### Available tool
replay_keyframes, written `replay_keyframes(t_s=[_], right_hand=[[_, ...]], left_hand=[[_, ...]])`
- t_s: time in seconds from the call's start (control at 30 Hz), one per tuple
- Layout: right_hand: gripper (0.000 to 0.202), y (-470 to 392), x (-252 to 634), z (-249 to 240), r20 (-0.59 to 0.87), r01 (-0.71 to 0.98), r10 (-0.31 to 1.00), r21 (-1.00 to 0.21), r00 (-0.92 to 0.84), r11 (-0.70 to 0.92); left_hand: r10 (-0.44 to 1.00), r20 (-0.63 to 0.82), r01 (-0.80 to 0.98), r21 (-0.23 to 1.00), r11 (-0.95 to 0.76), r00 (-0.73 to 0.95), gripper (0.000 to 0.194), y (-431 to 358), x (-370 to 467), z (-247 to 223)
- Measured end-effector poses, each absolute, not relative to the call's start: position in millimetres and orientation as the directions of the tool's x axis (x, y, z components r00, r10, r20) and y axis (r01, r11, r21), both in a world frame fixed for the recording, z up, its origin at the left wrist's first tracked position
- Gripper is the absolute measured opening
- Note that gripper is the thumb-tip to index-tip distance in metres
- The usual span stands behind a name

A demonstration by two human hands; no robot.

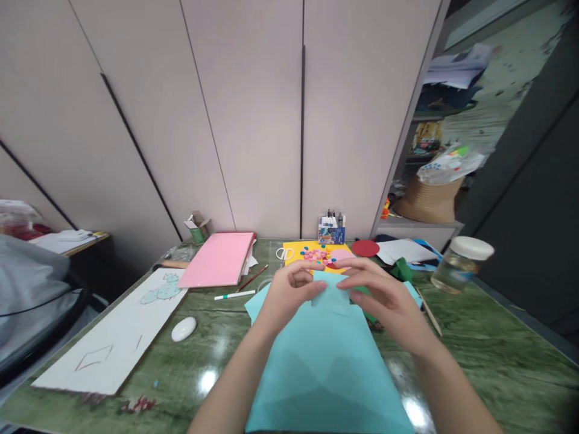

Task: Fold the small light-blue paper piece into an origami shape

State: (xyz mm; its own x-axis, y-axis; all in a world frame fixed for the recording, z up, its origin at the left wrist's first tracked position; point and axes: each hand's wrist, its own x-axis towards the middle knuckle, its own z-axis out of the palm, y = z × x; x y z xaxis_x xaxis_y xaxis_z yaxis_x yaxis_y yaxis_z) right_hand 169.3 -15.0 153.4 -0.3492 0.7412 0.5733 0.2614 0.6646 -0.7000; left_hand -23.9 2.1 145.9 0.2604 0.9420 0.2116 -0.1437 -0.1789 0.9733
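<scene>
Left hand point(287, 296): pinches small blue paper point(330, 289)
Right hand point(395, 301): pinches it also
White sheet point(122, 322): blue shapes point(163, 292) on
Drawn outline point(94, 358): unfilled

Indoor overhead light, tabletop glare (two bright spots), stretched edges.

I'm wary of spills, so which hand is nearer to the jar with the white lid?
The right. The right hand, at the small blue paper's right side, has the jar off to its right; the left hand, at the paper's left, is farther.
</scene>
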Motion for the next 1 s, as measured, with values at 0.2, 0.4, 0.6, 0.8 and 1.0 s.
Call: replay_keyframes(t_s=[0.2, 0.4, 0.6, 0.8, 1.0], right_hand=[[0.019, -18.5, 171.7, 155.3, 0.575, 0.316, 0.705, -0.636, -0.415, 0.704], [0.024, -19.5, 173.6, 156.0, 0.562, 0.343, 0.676, -0.589, -0.477, 0.732], [0.032, -21.2, 164.8, 153.2, 0.575, 0.346, 0.715, -0.627, -0.398, 0.698], [0.039, -17.6, 148.4, 146.3, 0.46, 0.4, 0.86, -0.761, -0.222, 0.51], [0.028, -13.0, 144.6, 142.5, 0.405, 0.403, 0.893, -0.796, -0.198, 0.451]], left_hand=[[0.934, 0.23, -0.203, 0.963, -0.177, 0.274, 0.029, 3.7, -24.9, 143.7], [0.937, 0.236, -0.119, 0.97, -0.212, 0.259, 0.032, -0.7, -24.3, 149.2], [0.939, 0.269, -0.059, 0.963, -0.263, 0.213, 0.03, -2.1, -22.4, 149.7], [0.933, 0.32, -0.027, 0.947, -0.32, 0.167, 0.026, -3.9, -22.4, 148.9], [0.934, 0.296, -0.034, 0.955, -0.296, 0.199, 0.032, -5.1, -19.3, 148.8]])
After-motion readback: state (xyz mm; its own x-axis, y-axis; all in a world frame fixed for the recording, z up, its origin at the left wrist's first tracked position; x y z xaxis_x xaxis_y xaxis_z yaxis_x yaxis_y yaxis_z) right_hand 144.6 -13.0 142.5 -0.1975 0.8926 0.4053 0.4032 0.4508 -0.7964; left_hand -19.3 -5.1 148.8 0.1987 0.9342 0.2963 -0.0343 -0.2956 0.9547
